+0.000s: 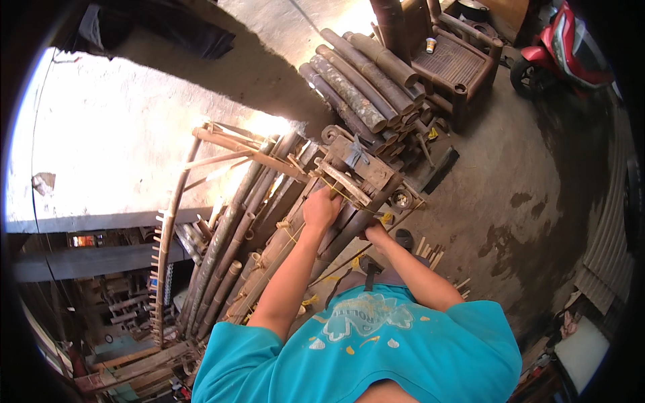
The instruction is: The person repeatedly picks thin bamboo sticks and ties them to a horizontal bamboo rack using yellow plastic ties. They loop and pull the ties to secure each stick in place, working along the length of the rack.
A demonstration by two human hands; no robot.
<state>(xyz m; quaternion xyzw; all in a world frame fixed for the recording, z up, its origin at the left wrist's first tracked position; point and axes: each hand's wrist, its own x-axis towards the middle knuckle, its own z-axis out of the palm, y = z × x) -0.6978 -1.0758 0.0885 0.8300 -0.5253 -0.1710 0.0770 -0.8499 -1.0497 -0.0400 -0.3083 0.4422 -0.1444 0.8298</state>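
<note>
My left hand (321, 208) is closed beside a short pale wooden bar (344, 180) on a wooden work stand (371, 169). What its fingers hold, if anything, is hidden. A thin yellow-green strand (334, 187) passes close to its fingertips. My right hand (373, 232) is lower, at the right side of a thick dark bamboo pole (349, 232) that slants from the stand toward my lap. Shadow and the pole hide its fingers. A grey rag (355, 153) lies on the stand's top, and a small round container (401, 199) sits at its right corner.
Stacked bamboo poles (363, 80) lie beyond the stand; more lean at the left beside a bamboo frame with pegs (161, 269). A bamboo chair (457, 64) carrying a paper cup (431, 45) and a red motorbike (564, 50) stand far right. Cut sticks (430, 255) lie near my right forearm.
</note>
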